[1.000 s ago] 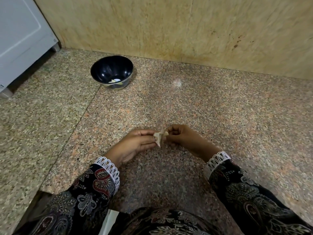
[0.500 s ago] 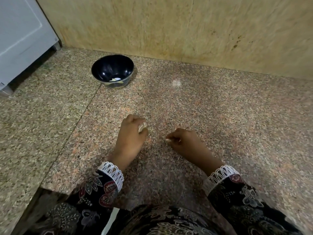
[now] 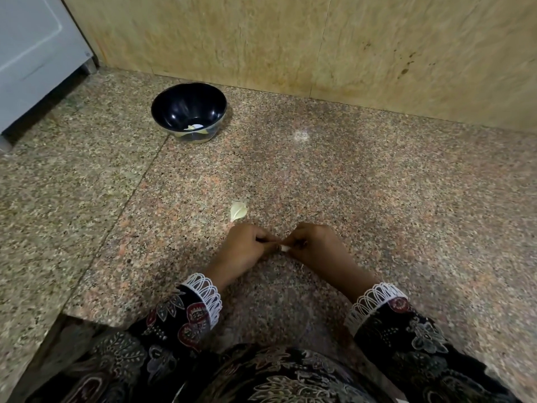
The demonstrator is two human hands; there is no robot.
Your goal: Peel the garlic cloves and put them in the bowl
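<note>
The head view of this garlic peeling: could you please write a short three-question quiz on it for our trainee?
1. True or false: the dark bowl is empty.
2. What lies on the granite counter just beyond the left hand? A) a knife B) a piece of garlic skin C) a spoon
3. What do the left hand and right hand pinch between them?

Key: 1 false, pale pieces lie at its bottom; 2 B; 3 a small garlic clove.
</note>
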